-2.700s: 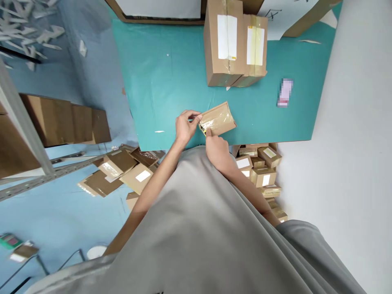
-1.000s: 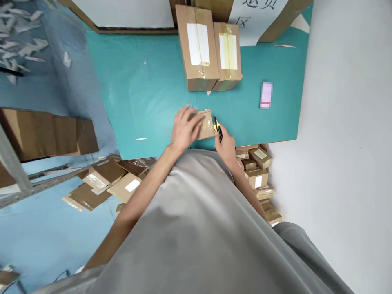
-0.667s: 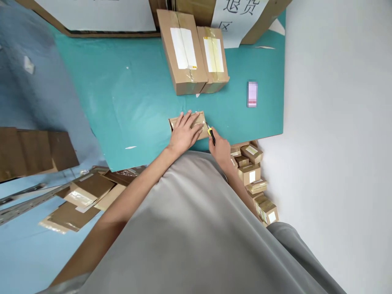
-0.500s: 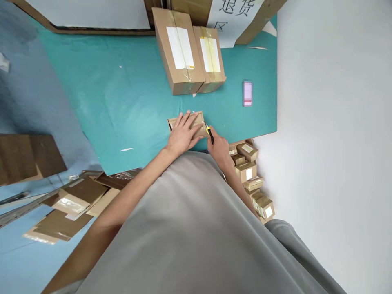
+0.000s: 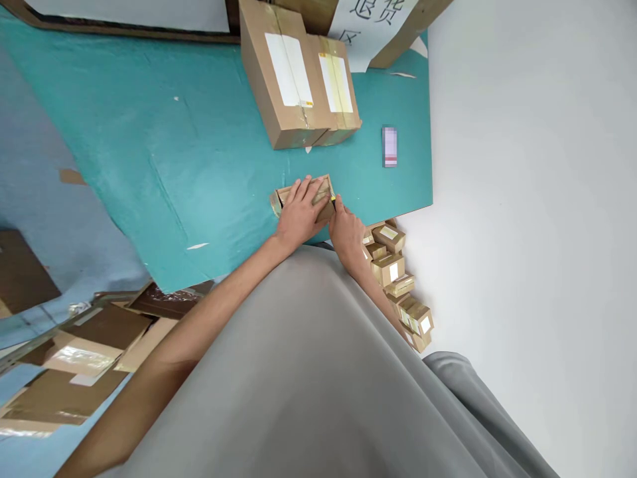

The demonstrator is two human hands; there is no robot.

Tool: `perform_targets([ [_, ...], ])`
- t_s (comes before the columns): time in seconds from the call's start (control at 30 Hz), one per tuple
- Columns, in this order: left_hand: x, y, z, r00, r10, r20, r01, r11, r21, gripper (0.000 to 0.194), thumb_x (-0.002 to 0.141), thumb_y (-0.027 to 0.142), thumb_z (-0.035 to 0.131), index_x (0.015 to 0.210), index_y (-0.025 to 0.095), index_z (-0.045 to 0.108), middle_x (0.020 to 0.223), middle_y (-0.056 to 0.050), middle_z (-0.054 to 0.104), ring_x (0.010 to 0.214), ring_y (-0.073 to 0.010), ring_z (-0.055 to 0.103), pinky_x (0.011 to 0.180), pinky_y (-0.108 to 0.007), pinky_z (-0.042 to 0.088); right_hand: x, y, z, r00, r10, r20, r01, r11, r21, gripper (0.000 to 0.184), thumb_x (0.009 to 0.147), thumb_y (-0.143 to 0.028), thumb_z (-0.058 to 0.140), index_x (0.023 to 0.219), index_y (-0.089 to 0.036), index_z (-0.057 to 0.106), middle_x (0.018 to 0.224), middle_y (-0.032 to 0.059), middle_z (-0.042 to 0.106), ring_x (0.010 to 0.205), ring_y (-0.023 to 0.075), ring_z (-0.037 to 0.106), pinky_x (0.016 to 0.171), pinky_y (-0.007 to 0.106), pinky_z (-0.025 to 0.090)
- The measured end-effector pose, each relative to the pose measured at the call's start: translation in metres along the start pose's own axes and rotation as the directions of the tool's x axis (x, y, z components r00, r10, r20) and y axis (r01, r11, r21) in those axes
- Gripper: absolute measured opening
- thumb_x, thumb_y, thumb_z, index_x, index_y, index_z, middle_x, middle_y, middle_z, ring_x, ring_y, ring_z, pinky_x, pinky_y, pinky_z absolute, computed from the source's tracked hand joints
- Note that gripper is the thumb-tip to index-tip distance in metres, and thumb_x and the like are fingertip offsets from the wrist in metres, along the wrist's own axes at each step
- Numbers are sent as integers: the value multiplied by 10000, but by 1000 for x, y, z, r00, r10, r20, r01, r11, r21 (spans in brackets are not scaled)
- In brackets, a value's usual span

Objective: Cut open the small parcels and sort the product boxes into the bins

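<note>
Counter [image 5: 223,153]: teal, under small carton. Large box [image 5: 288,73]: beyond small carton, labelled, taped. Second box [image 5: 337,83]: against large box's right side. Small carton [image 5: 327,212]: on counter, near front edge. Left hand [image 5: 298,218]: atop small carton, fingers spread. Right hand [image 5: 347,232]: by small carton's right end, fingers closed around cutter [image 5: 334,198], mostly hidden.

A white paper sheet [image 5: 371,40] on the large cardboard carton [image 5: 405,36] at the top carries large, dark Chinese characters: "退货", partly cut by the picture's top edge, with "区" below. The print on the white labels of the two taped boxes [image 5: 298,129] is too small to read. The pink-and-white item [image 5: 390,146] on the worktop [image 5: 223,166] is pixelated, so nothing on it is legible.
</note>
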State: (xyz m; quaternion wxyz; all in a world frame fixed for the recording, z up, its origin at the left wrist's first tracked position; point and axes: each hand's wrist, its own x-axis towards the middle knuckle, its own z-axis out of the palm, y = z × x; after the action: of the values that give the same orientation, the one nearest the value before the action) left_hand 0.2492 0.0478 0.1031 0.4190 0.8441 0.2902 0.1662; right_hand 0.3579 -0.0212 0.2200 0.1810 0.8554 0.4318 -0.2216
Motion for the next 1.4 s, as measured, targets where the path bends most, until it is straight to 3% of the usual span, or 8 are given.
perform_targets([
  [0.23, 0, -2, 9, 999, 20, -36, -22, 999, -32, 601, 1018, 454, 724, 1589, 274, 681, 1853, -105, 424, 1762, -413, 305, 1456, -702, 189, -14, -6, -4, 994, 104, 37, -102, 993, -58, 619, 1205, -222, 348, 1822, -189, 361, 1286, 210, 838, 1192, 337, 824, 989, 424, 620],
  [0.53, -2, -4, 6, 999, 49, -19, -50, 998, -43, 575, 1005, 452, 729, 1548, 265, 705, 1868, -97, 397, 1770, -421, 279, 1462, -698, 172, -29, 3, -2, 985, 162, 53, -158, 985, -66, 568, 1190, -224, 371, 1749, -224, 474, 1282, 178, 843, 1185, 325, 817, 1002, 420, 610],
  [0.77, -5, -2, -5, 999, 40, 13, -40, 999, -37, 576, 999, 447, 754, 1542, 261, 714, 1850, -127, 424, 1754, -448, 306, 1435, -753, 193, -38, 11, -8, 993, 101, 57, -102, 995, 6, 600, 1206, -286, 316, 1794, -239, 427, 1280, 190, 847, 1134, 355, 825, 978, 450, 619],
  [0.97, -4, 1, -8, 999, 1, 47, -1, 1000, -11, 634, 1001, 495, 760, 1600, 309, 668, 1861, -103, 408, 1765, -436, 279, 1428, -773, 174, -16, 15, -10, 999, 12, 41, -15, 998, 64, 612, 1215, -267, 323, 1824, -248, 383, 1378, 190, 816, 1175, 367, 810, 1008, 460, 606],
  [1.27, -4, 5, -3, 998, -44, 42, 43, 998, 39, 601, 1011, 561, 748, 1560, 322, 692, 1867, -87, 403, 1768, -422, 278, 1449, -737, 152, -16, 48, -1, 991, -5, 132, 0, 999, 39, 604, 1193, -271, 385, 1790, -221, 459, 1222, 204, 854, 1119, 383, 820, 972, 475, 616],
  [1.4, -6, 3, -5, 996, -89, 21, 88, 994, 72, 637, 1026, 648, 711, 1592, 359, 664, 1860, -66, 420, 1769, -418, 278, 1452, -732, 137, -17, 70, 8, 984, -96, 151, 82, 992, 92, 601, 1171, -293, 424, 1760, -207, 509, 1193, 202, 861, 1092, 399, 825, 977, 485, 615],
])
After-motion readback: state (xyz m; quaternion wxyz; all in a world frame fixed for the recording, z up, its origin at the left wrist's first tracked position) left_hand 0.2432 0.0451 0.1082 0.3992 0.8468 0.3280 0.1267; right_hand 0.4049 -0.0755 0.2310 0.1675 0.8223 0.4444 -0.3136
